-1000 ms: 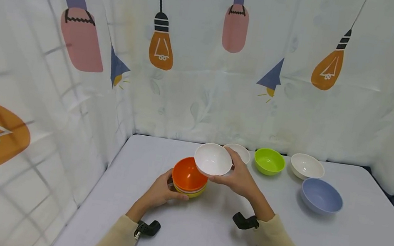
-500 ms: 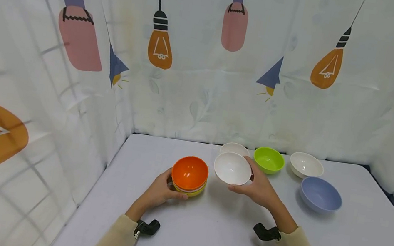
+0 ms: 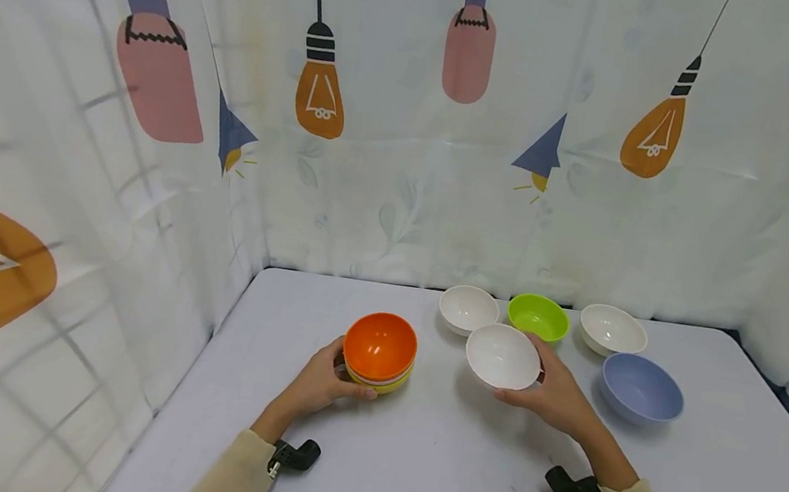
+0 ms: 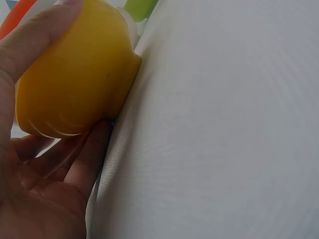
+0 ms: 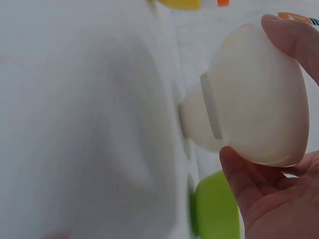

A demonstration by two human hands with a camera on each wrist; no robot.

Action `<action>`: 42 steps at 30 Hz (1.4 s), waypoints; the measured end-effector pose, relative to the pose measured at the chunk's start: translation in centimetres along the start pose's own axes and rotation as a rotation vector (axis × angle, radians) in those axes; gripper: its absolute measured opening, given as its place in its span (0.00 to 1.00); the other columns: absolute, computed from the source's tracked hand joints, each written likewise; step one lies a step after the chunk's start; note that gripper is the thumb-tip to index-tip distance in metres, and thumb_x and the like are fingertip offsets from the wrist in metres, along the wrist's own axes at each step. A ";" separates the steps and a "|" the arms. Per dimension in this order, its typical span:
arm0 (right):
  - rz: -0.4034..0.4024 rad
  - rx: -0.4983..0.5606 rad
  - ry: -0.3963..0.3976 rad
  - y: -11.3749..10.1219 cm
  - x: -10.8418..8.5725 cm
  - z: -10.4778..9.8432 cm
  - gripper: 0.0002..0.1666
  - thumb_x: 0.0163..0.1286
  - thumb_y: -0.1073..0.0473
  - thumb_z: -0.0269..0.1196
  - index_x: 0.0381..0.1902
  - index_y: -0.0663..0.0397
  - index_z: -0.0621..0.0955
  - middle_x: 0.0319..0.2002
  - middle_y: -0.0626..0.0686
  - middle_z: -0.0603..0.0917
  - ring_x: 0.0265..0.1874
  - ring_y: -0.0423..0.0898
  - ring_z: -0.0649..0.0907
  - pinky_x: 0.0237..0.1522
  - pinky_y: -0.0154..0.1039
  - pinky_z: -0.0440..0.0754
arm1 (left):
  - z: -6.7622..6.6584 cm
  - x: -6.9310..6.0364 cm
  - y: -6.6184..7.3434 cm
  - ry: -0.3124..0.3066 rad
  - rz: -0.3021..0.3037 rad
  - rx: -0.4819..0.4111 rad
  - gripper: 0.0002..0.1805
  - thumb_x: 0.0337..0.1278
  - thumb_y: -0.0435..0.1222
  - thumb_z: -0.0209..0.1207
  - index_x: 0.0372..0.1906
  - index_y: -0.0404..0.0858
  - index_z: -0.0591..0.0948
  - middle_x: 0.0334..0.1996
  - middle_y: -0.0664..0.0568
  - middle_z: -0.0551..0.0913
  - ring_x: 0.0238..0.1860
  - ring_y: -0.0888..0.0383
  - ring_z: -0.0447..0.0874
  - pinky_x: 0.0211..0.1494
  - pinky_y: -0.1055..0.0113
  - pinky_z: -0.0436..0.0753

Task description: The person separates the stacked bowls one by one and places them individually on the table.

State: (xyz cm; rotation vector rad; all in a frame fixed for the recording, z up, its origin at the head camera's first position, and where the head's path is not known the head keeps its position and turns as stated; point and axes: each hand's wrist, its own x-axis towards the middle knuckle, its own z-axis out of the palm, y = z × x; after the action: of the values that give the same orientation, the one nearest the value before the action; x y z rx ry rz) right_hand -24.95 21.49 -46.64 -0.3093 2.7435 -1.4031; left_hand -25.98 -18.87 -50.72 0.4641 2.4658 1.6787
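Note:
My left hand (image 3: 319, 380) grips a stack of nested bowls: an orange bowl (image 3: 380, 346) on top, a pale rim under it, a yellow bowl (image 4: 75, 69) at the bottom, its base on the table. In the left wrist view the thumb and fingers curve round the yellow bowl. To the right of the stack my right hand (image 3: 557, 393) holds a white bowl (image 3: 503, 357) by its right side. The right wrist view shows this white bowl (image 5: 259, 97) raised off the table, thumb at the rim and fingers below.
Along the table's back edge stand a white bowl (image 3: 468, 310), a green bowl (image 3: 538, 317) and another white bowl (image 3: 612, 331). A blue bowl (image 3: 642, 390) sits to the right of my right hand. Patterned curtains (image 3: 369, 209) enclose the white table (image 3: 406, 483).
My right hand has carried the white bowl rightward and slightly nearer, from over the orange bowl's edge to open space beside the stack. The left hand and stack have stayed put.

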 end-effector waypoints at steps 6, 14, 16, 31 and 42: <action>0.053 -0.036 0.007 1.2 -0.9 -0.9 0.69 0.53 0.40 0.80 0.81 0.55 0.53 0.75 0.63 0.64 0.67 0.63 0.72 0.65 0.62 0.77 | 0.0 -0.1 0.1 -0.002 0.005 0.002 0.51 0.42 0.41 0.81 0.74 0.49 0.67 0.70 0.54 0.76 0.71 0.51 0.74 0.77 0.48 0.70; 0.051 -0.017 0.003 2.8 -1.3 -1.8 0.68 0.54 0.42 0.80 0.81 0.54 0.53 0.74 0.62 0.64 0.68 0.62 0.71 0.65 0.64 0.76 | 0.0 -0.1 0.1 0.000 0.004 -0.003 0.52 0.42 0.41 0.82 0.74 0.49 0.67 0.70 0.54 0.75 0.71 0.51 0.74 0.77 0.48 0.70; 0.053 -0.018 0.005 3.1 -1.3 -2.0 0.68 0.54 0.42 0.80 0.81 0.53 0.54 0.74 0.62 0.64 0.68 0.62 0.71 0.65 0.64 0.76 | 0.0 -0.1 0.0 0.001 0.001 0.001 0.52 0.42 0.41 0.82 0.74 0.49 0.67 0.70 0.54 0.75 0.71 0.51 0.74 0.77 0.48 0.70; 0.064 -0.070 -0.006 4.1 -1.5 -3.3 0.60 0.55 0.42 0.79 0.77 0.55 0.60 0.69 0.62 0.70 0.64 0.61 0.74 0.61 0.63 0.78 | 0.0 -0.1 0.1 -0.002 -0.004 -0.005 0.53 0.42 0.41 0.81 0.75 0.49 0.66 0.71 0.54 0.74 0.72 0.51 0.73 0.78 0.48 0.69; 0.096 -0.068 -0.033 4.0 -1.5 -3.5 0.62 0.58 0.43 0.77 0.78 0.58 0.55 0.71 0.65 0.66 0.66 0.64 0.71 0.63 0.67 0.76 | 0.0 -0.1 0.2 0.002 -0.010 -0.003 0.52 0.42 0.41 0.82 0.75 0.48 0.66 0.71 0.54 0.75 0.72 0.51 0.73 0.78 0.48 0.69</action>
State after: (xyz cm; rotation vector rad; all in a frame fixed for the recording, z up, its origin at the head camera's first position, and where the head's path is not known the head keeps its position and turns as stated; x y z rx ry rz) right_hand -24.58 26.81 -47.85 -0.1987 2.7440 -1.2723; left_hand -25.81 -18.83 -50.56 0.4499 2.4623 1.6796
